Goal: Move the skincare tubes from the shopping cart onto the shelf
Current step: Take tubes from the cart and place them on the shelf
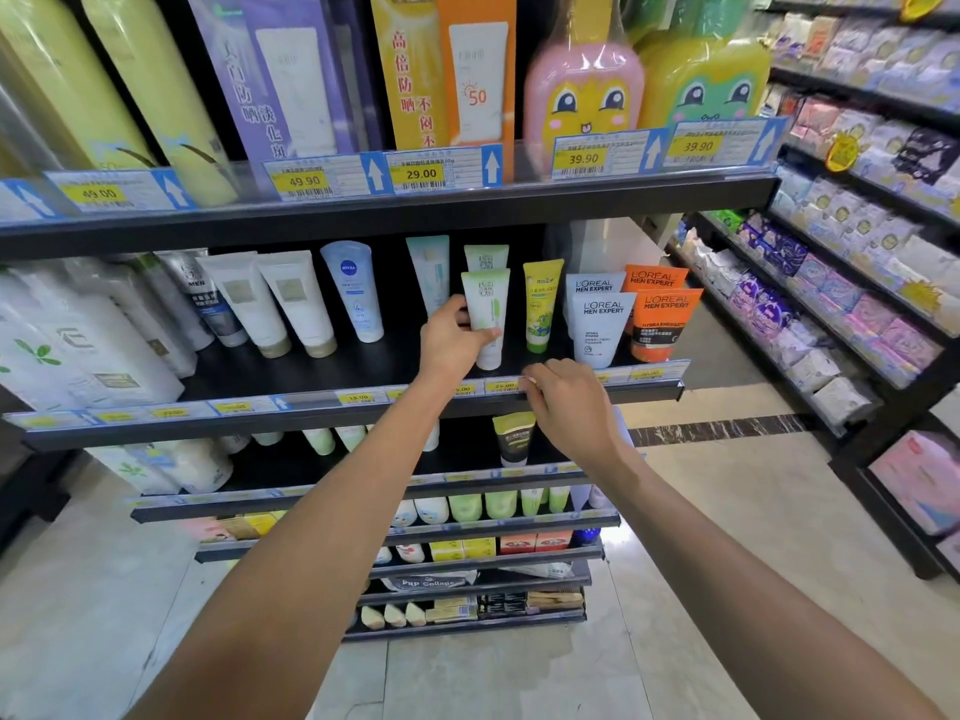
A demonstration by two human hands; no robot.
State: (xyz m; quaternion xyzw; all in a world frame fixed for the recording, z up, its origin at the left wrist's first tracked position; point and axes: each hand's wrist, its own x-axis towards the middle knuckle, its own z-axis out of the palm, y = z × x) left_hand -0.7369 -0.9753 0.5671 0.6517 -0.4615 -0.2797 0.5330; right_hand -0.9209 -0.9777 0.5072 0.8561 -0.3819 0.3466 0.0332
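head view: the left hand (451, 332) grips a white-and-green tube (488, 317), standing cap-down on the black shelf (291, 368), just in front of a matching tube (485, 258) and beside a yellow tube (542, 304). the right hand (563, 402) hangs at the shelf's front edge by the price strip (501, 385), fingers loosely curled; whether they pinch anything i cannot tell.

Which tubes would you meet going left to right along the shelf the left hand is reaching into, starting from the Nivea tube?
Nivea tube → green-and-white tube held by the left hand → yellow frog tube → grey L'Oreal tube → orange L'Oreal tube.
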